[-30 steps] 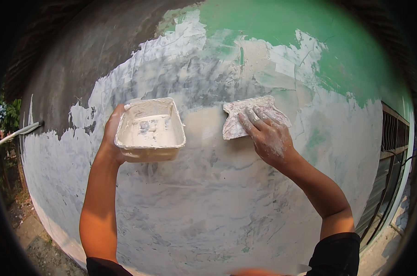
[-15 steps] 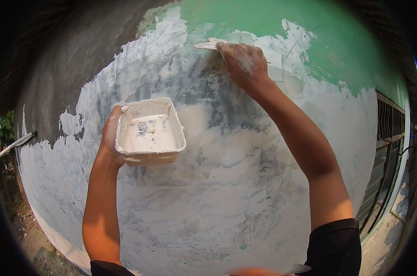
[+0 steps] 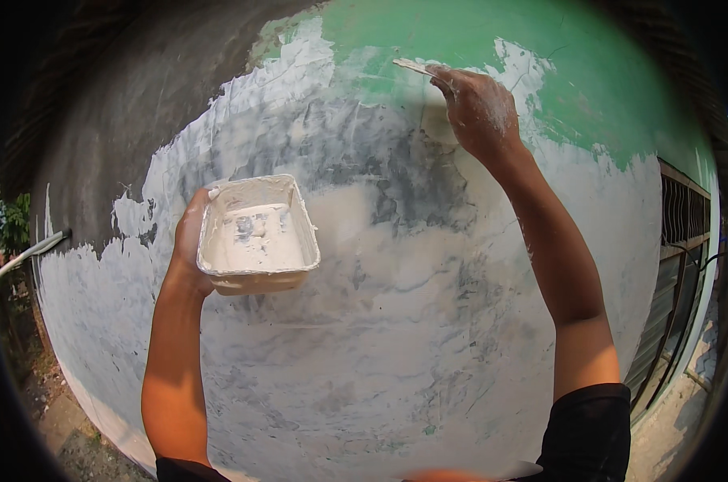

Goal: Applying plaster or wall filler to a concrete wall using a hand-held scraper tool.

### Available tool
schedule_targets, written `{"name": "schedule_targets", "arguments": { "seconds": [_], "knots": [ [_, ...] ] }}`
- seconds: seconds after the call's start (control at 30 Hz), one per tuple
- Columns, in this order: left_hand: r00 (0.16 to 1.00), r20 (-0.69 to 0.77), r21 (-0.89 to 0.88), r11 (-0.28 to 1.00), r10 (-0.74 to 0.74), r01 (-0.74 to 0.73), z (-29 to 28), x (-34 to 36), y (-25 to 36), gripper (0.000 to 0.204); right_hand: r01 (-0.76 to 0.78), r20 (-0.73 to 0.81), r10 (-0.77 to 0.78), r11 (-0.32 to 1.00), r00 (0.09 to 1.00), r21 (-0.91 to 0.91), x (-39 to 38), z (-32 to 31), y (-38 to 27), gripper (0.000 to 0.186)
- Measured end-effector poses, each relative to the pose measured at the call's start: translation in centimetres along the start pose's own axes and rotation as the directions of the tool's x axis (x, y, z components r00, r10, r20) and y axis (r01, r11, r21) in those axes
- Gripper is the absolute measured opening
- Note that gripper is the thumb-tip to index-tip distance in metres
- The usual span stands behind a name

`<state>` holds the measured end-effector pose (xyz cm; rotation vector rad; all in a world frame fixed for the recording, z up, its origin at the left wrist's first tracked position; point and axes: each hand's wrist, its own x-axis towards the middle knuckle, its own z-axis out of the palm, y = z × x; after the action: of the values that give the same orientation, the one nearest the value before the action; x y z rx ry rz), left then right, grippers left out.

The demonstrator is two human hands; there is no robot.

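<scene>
My left hand grips the side of a rectangular, white-crusted tub, holding it tilted so that its inside shows. A thin layer of white wall putty coats the bottom and sides. Up at the top of the wall, my right hand is closed round a putty knife smeared with white; its handle is hidden in my fingers. The blade lies at the green paint, just above the whitened area. The wall is covered over its middle and lower part with uneven white putty, with grey patches showing through.
Green paint covers the upper right of the wall, bare dark grey the upper left. A barred window stands at the right edge. A pale pipe sticks out at the left, above stony ground.
My right hand has moved right and slightly up with the putty knife. Green shows where white putty lay beneath the blade's path. The tub has shifted slightly left and down.
</scene>
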<state>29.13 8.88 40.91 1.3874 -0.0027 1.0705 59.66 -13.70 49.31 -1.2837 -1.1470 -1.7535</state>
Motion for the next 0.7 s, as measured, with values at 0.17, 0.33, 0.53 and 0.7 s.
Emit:
{"name": "schedule_targets", "arguments": {
  "seconds": [0.17, 0.33, 0.53, 0.7],
  "knots": [
    [1.000, -0.008, 0.007, 1.000, -0.017, 0.017, 0.4, 0.1, -1.0, 0.046, 0.093, 0.017, -0.092, 0.986, 0.996, -0.140, -4.8, 2.6, 2.6, 0.038],
    [0.998, 0.025, -0.001, 0.999, -0.053, 0.053, 0.4, 0.3, -1.9, 0.046, 0.299, 0.223, -0.294, 0.954, 0.929, 0.013, -12.1, -0.9, -3.2, 0.041],
    [0.995, 0.054, -0.020, 0.997, -0.078, 0.080, 2.5, 0.6, -2.6, 0.043, 0.102, 0.359, -0.114, 0.993, 0.926, 0.051, -7.0, -4.1, -1.8, 0.027],
    [0.997, 0.054, -0.002, 0.998, -0.059, 0.059, 5.5, 0.8, -3.7, 0.040, -0.072, 0.142, 0.094, 0.986, 0.985, -0.150, -0.2, -2.0, 5.6, 0.026]
  ]
}}
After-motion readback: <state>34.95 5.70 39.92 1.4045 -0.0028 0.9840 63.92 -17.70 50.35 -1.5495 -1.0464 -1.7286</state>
